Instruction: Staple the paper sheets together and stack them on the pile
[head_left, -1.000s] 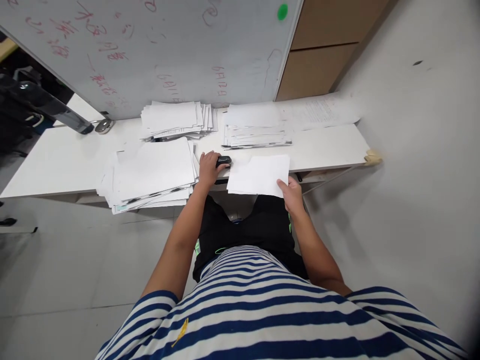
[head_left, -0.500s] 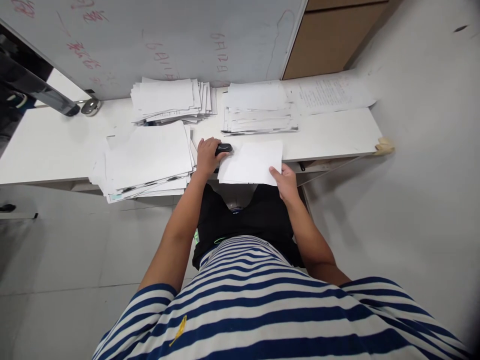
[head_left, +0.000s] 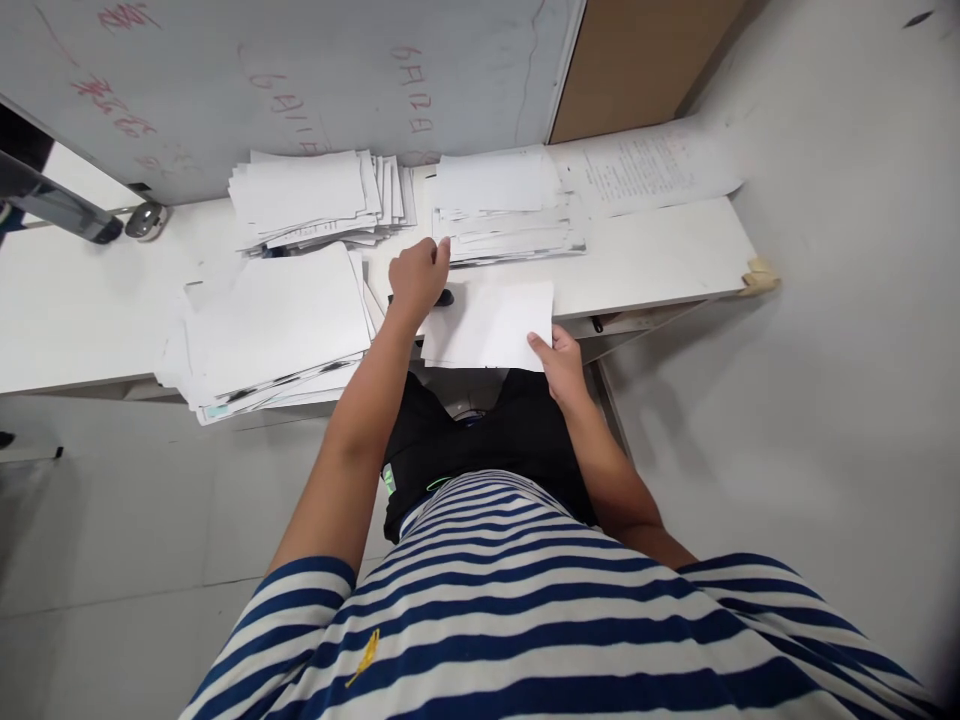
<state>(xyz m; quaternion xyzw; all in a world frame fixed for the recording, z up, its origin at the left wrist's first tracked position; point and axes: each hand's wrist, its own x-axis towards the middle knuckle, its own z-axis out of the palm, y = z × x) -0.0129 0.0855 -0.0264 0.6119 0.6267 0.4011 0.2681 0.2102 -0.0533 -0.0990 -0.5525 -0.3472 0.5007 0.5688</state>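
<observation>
My right hand (head_left: 562, 362) pinches the right edge of a small stack of white paper sheets (head_left: 491, 322), thumb on top. The sheets lie at the desk's front edge and partly overhang it. At their left end sits a black stapler (head_left: 445, 298), mostly hidden behind my left hand and wrist. My left hand (head_left: 417, 275) is closed into a fist over the stapler, knuckles up, with nothing visible in it. Whether the fist touches the stapler I cannot tell.
Paper piles stand at the left front (head_left: 277, 320), back left (head_left: 307, 195) and back middle (head_left: 502, 205) of the white desk (head_left: 660, 250). A printed sheet (head_left: 637, 170) lies back right. Behind is a whiteboard (head_left: 337, 60); a silver rounded object (head_left: 146, 220) sits far left.
My left hand has moved from gripping beside the stapler to a closed fist above it. My right hand still holds the sheets. The view has shifted slightly right.
</observation>
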